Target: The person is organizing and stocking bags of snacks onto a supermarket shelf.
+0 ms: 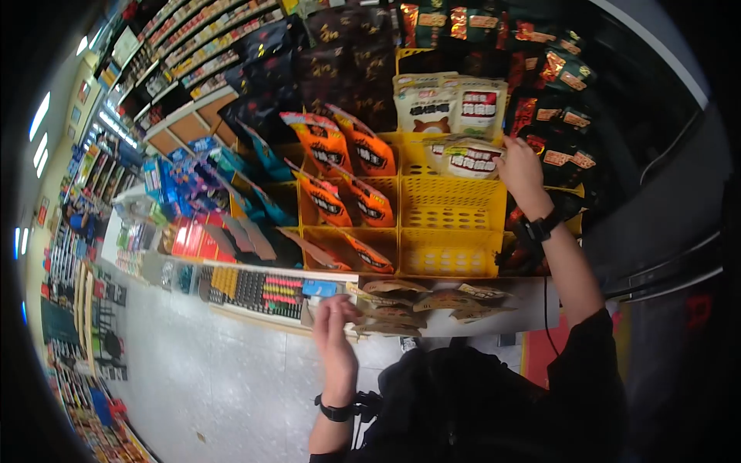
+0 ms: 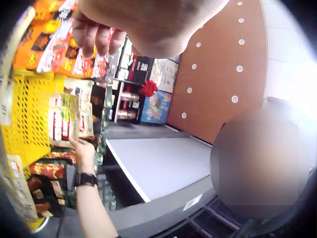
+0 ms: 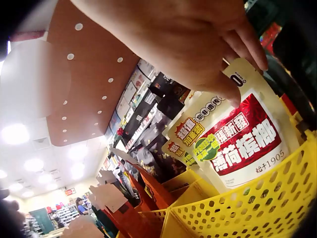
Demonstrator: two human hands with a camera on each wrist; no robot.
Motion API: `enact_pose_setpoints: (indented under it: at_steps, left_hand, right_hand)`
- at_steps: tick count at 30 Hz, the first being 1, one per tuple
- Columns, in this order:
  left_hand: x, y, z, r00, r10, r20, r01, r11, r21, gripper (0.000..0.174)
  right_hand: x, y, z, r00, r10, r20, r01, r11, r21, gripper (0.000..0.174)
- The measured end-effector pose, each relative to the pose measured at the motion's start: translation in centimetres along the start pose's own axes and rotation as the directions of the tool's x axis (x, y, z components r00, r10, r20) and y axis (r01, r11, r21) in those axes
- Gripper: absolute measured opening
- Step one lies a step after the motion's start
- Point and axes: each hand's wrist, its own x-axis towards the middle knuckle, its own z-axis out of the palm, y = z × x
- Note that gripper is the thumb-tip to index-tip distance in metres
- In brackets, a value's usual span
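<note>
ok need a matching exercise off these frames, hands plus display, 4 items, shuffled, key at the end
Column 1
1. Right hand
2. Left hand
3. Orange pouches
4. Yellow bin

Column 2
A. Pierced with rows of holes
B. Pinching the top edge of a cream pouch
C. Dark print on the front, standing left of the cream pouch in the head view
D. Holding nothing, fingers relaxed

Pairs: 1-B, 2-D, 3-C, 4-A
</note>
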Motion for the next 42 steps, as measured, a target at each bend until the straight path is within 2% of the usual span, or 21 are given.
enact_pose_setpoints:
  at_steps: [1, 2, 4, 6, 8, 9, 10, 12, 14, 16, 17, 20, 21, 23, 28, 31, 34, 36, 38, 40, 42]
  left_hand:
    - [0.4, 0.4, 1.4, 0.997, -0.041, 0.058, 0.045, 0.997, -0.067, 0.029]
    - [0.7, 1.4, 2.9, 0.986, -0.12, 0.112, 0.124, 0.992, -0.029, 0.032]
    - [1.9, 1.8, 4.6, 0.945, -0.106, 0.309, 0.078, 0.992, 0.103, 0.036]
    - [3.0, 2.1, 6.4, 0.929, -0.116, 0.353, 0.064, 0.986, 0.156, 0.038]
    - [4.7, 1.7, 8.3, 0.91, -0.122, 0.396, 0.04, 0.977, 0.208, 0.041]
    - [5.7, 1.0, 9.2, 0.9, -0.214, 0.381, 0.186, 0.977, 0.108, 0.043]
    - [6.3, 0.7, 10.2, 0.874, -0.308, 0.376, 0.331, 0.943, 0.004, 0.046]
    - [7.5, 1.3, 12.2, 0.877, -0.318, 0.361, 0.318, 0.946, 0.061, 0.05]
    - [8.6, 1.4, 13.7, 0.88, -0.324, 0.346, 0.301, 0.946, 0.12, 0.056]
    - [9.6, 0.4, 14.7, 0.862, -0.169, 0.479, 0.201, 0.98, -0.016, 0.065]
    - [9.3, 1.1, 15.2, 0.857, -0.178, 0.485, 0.208, 0.978, -0.01, 0.065]
    - [5.3, 6.4, 17.6, 0.835, -0.019, 0.549, 0.046, 0.998, -0.035, 0.069]
    - [3.9, 7.7, 18.4, 0.818, 0.029, 0.574, -0.002, 0.999, -0.047, 0.07]
    - [2.3, 7.3, 19.6, 0.782, 0.061, 0.62, -0.031, 0.998, -0.059, 0.071]
    - [-3.9, 3.3, 20.5, 0.656, -0.131, 0.743, -0.045, 0.976, 0.212, 0.082]
    - [-6.3, 1.0, 22.6, 0.473, -0.367, 0.801, 0.196, 0.93, 0.31, 0.088]
    - [-8.1, -2.5, 24.8, 0.453, -0.4, 0.797, 0.112, 0.912, 0.394, 0.089]
    - [-9.0, -5.0, 26.2, 0.434, -0.477, 0.764, 0.168, 0.876, 0.451, 0.081]
    - [-9.7, -8.2, 27.6, 0.414, -0.593, 0.691, 0.285, 0.805, 0.521, 0.085]
    - [-10.0, -11.7, 28.6, 0.411, -0.627, 0.662, 0.349, 0.779, 0.521, 0.089]
    - [-10.4, -14.3, 29.2, 0.408, -0.664, 0.627, 0.416, 0.746, 0.52, 0.094]
  right_hand:
    - [0.7, 0.1, 0.1, 0.979, 0.125, 0.159, -0.123, 0.992, -0.025, 0.033]
    - [1.2, 0.4, 0.3, 0.981, 0.131, 0.144, -0.129, 0.991, -0.027, 0.033]
    - [1.7, 0.6, 0.6, 0.941, 0.176, 0.289, -0.154, 0.983, -0.098, 0.028]
    - [1.6, 0.7, 0.7, 0.949, 0.172, 0.266, -0.15, 0.983, -0.101, 0.019]
    - [1.6, 1.3, 0.9, 0.967, 0.068, 0.247, -0.071, 0.997, 0.003, 0.015]
    - [1.6, 1.3, 0.9, 0.967, 0.067, 0.245, -0.07, 0.998, 0.004, 0.015]
    - [1.4, 1.2, 0.5, 0.983, 0.034, 0.18, -0.052, 0.994, 0.093, 0.015]
    - [0.9, 0.7, -0.6, 0.993, 0.005, 0.116, -0.026, 0.984, 0.177, 0.016]
    - [0.3, -0.4, -3.2, 0.998, -0.055, -0.032, 0.063, 0.91, 0.41, 0.015]
    - [-0.5, -1.8, -6.9, 0.997, -0.05, -0.06, 0.071, 0.894, 0.443, 0.013]
    - [-1.0, -2.2, -8.6, 0.994, -0.035, -0.106, 0.082, 0.868, 0.49, 0.013]
    - [-2.8, -3.6, -15.0, 0.971, -0.086, -0.224, 0.194, 0.829, 0.524, 0.014]
    - [-3.7, -3.8, -16.6, 0.984, -0.003, -0.18, 0.114, 0.784, 0.611, 0.013]
    - [-5.8, -3.0, -19.7, 0.98, 0.025, -0.198, 0.09, 0.828, 0.553, 0.014]
    - [-12.5, 1.1, -25.4, 0.984, 0.143, -0.107, -0.092, 0.92, 0.381, 0.016]
    - [-16.8, 4.1, -26.8, 0.949, 0.315, 0.017, -0.304, 0.9, 0.314, 0.016]
    - [-21.3, 8.2, -25.6, 0.889, 0.452, 0.078, -0.45, 0.828, 0.334, 0.017]
    - [-23.7, 10.8, -23.8, 0.872, 0.478, 0.111, -0.481, 0.79, 0.381, 0.018]
    - [-26.1, 13.2, -21.4, 0.857, 0.494, 0.149, -0.506, 0.749, 0.428, 0.018]
    - [-28.2, 15.4, -18.4, 0.812, 0.559, 0.166, -0.558, 0.662, 0.501, 0.018]
    - [-29.2, 16.8, -16.8, 0.818, 0.533, 0.215, -0.562, 0.664, 0.493, 0.02]
